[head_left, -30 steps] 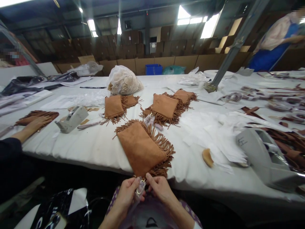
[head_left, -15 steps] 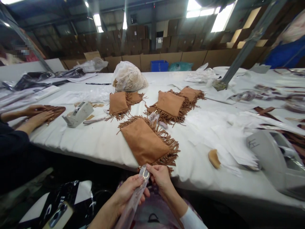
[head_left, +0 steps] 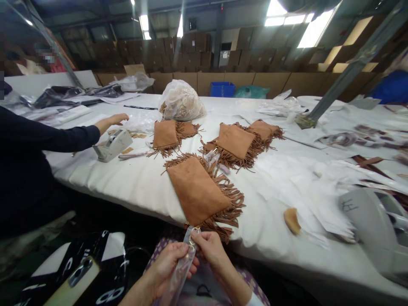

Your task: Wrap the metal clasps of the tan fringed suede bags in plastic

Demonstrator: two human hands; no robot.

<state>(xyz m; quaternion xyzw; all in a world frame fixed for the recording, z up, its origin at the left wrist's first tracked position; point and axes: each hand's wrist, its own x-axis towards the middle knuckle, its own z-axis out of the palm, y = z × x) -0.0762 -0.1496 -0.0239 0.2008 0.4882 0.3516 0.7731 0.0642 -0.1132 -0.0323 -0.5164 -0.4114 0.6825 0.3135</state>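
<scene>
A long clear plastic sleeve (head_left: 180, 272) with gold-coloured metal hardware (head_left: 191, 242) at its upper end hangs over the person's lap. My left hand (head_left: 170, 263) is closed around the sleeve below the hardware. At the sleeve's top, my right hand (head_left: 208, 250) pinches the end by the hardware. Just beyond both hands, a brown fringed pouch (head_left: 197, 191) lies flat at the table's front edge, its near corner close to the sleeve. Farther back lie more fringed pouches (head_left: 236, 140) and another pouch (head_left: 165, 135) to the left.
A tape dispenser (head_left: 113, 145) stands left, near a co-worker's outstretched hand (head_left: 116, 120). A larger grey dispenser (head_left: 366, 225) and a tan piece (head_left: 292, 221) are at right. Behind the pouches sits a filled plastic bag (head_left: 183, 101). A phone (head_left: 75, 282) lies lower left.
The co-worker's hands have left the brown item at far left, and one arm now reaches across the table behind the small dispenser. My hands have shifted slightly down in view, still on the sleeve.
</scene>
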